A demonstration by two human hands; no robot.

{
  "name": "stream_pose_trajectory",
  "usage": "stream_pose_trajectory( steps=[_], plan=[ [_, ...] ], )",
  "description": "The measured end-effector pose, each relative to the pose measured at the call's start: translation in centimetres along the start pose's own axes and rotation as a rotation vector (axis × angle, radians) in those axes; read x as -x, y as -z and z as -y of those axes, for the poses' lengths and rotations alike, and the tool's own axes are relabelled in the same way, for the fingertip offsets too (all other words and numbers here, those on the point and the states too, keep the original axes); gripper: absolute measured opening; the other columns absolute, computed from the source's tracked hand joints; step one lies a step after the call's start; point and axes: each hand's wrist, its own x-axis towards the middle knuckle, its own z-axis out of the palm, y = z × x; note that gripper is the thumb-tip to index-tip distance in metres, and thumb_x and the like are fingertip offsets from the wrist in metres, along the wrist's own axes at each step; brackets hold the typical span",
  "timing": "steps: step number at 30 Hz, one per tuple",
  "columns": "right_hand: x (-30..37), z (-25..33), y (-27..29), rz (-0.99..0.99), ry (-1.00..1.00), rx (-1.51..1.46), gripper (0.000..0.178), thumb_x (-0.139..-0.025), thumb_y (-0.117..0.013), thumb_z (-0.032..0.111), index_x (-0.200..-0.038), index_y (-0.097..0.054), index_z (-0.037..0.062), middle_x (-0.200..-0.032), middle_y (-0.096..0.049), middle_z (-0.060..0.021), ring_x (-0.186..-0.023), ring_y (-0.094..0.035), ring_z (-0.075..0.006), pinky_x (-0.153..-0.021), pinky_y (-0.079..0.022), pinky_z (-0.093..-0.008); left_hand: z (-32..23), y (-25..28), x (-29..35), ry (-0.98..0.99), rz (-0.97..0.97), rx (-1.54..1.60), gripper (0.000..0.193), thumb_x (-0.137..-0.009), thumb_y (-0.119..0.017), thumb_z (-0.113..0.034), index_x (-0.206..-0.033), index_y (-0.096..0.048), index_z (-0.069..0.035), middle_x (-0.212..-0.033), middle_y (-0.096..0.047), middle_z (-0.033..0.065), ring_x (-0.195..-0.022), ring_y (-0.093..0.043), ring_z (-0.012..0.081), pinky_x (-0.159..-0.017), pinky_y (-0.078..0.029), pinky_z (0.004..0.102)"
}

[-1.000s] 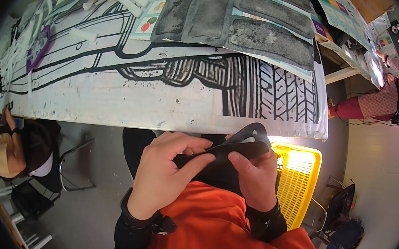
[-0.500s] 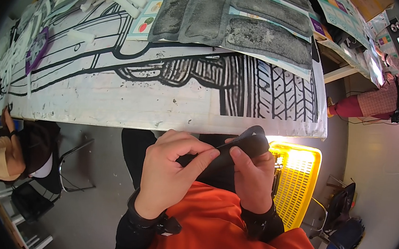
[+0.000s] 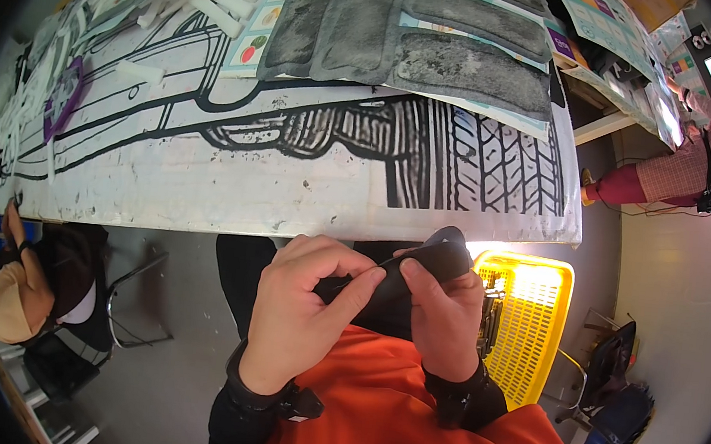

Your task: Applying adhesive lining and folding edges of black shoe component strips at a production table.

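A soft, flat black piece (image 3: 445, 259) with a rounded end is held between my hands, just off the table's near edge. My left hand (image 3: 295, 315) pinches its left side between thumb and forefinger. My right hand (image 3: 447, 325) is closed round the right side, thumb lying on top. The rounded end sticks up past my right thumb, and a light spot shows near its tip. Its lower part is hard to tell from the dark clothing behind it.
Several grey-black rectangular pads (image 3: 475, 70) lie on printed sheets across the table (image 3: 288, 206). White strips (image 3: 217, 12) and a purple loop (image 3: 64, 96) are piled at left. A lit yellow plastic basket (image 3: 526, 327) stands beside my right arm. Other people (image 3: 23, 291) are at left and far right.
Both hands keep their hold on the black piece. My right hand and the piece's rounded end have shifted slightly left. The view has also moved a little.
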Motion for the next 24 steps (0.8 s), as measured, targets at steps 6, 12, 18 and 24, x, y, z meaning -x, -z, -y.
stream_pose_trajectory(
  steps=[6, 12, 18, 24],
  plan=[
    [-0.2, 0.4, -0.2, 0.018, 0.017, 0.04, 0.018, -0.094, -0.072, -0.003, -0.112, -0.073, -0.001, -0.102, -0.075, -0.0052, -0.095, -0.068, -0.0099, -0.088, -0.055, -0.025, -0.5, -0.5, -0.9, -0.006, -0.017, 0.034, 0.014, -0.082, -0.084, -0.005, -0.093, -0.076, -0.002, -0.081, -0.069, 0.0034, -0.076, -0.059, 0.0124, -0.075, -0.046, 0.0277],
    [-0.5, 1.6, 0.5, 0.07, 0.023, 0.037, 0.017, -0.095, -0.072, -0.001, -0.112, -0.072, -0.0041, -0.105, -0.075, -0.0065, -0.095, -0.069, -0.0116, -0.088, -0.055, -0.0262, -0.3, -0.2, -0.8, 0.023, -0.009, 0.078, 0.013, -0.082, -0.081, 0.0, -0.095, -0.077, -0.001, -0.082, -0.068, 0.0029, -0.076, -0.058, 0.0116, -0.072, -0.044, 0.0251],
    [-0.6, 1.3, 0.7, 0.022, 0.067, 0.098, 0.018, -0.094, -0.074, 0.0, -0.111, -0.072, -0.0046, -0.102, -0.074, -0.0049, -0.089, -0.067, -0.0092, -0.082, -0.055, -0.0236, 0.2, -1.2, -1.2, 0.06, 0.02, 0.185, 0.015, -0.085, -0.083, -0.009, -0.098, -0.08, -0.004, -0.082, -0.069, 0.0044, -0.074, -0.063, 0.0119, -0.066, -0.049, 0.0261],
    [-0.6, 0.9, 0.8, -0.026, 0.087, 0.144, 0.016, -0.093, -0.076, -0.001, -0.108, -0.073, -0.0047, -0.096, -0.073, -0.0022, -0.083, -0.064, -0.0052, -0.074, -0.052, -0.0197, 0.9, -1.4, -0.9, 0.028, 0.015, 0.207, 0.013, -0.085, -0.082, -0.007, -0.097, -0.08, -0.002, -0.081, -0.069, 0.0037, -0.075, -0.063, 0.0116, -0.068, -0.048, 0.0251]
  ],
)
